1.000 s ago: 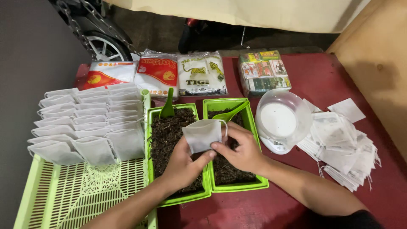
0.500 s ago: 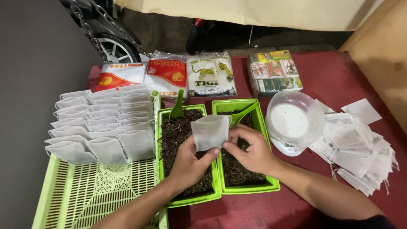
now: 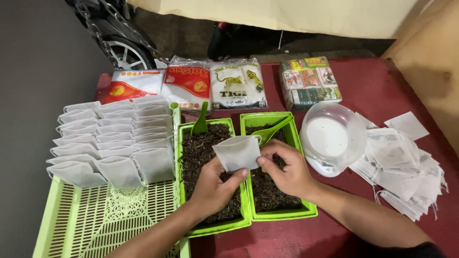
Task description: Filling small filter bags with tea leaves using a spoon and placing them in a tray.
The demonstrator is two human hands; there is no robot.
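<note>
My left hand (image 3: 213, 187) and my right hand (image 3: 285, 171) both pinch one small white filter bag (image 3: 237, 152), held above two green trays of dark loose tea. The left green tray (image 3: 182, 157) has a green scoop (image 3: 200, 122) stuck upright in the leaves. In the right green tray (image 3: 296, 148) a second green scoop (image 3: 270, 130) lies across the far corner. The bag's mouth points away from me.
Rows of filled white bags (image 3: 111, 138) lie on a light green slotted tray (image 3: 95, 220) at left. A clear bowl on a small scale (image 3: 331, 136) and a heap of flat unfilled bags (image 3: 404, 162) are at right. Several tea packets (image 3: 189, 86) line the far edge of the red table (image 3: 373, 91).
The bag has tilted a little and dropped slightly between my hands; my right fingers shifted along its right edge. The view has moved slightly.
</note>
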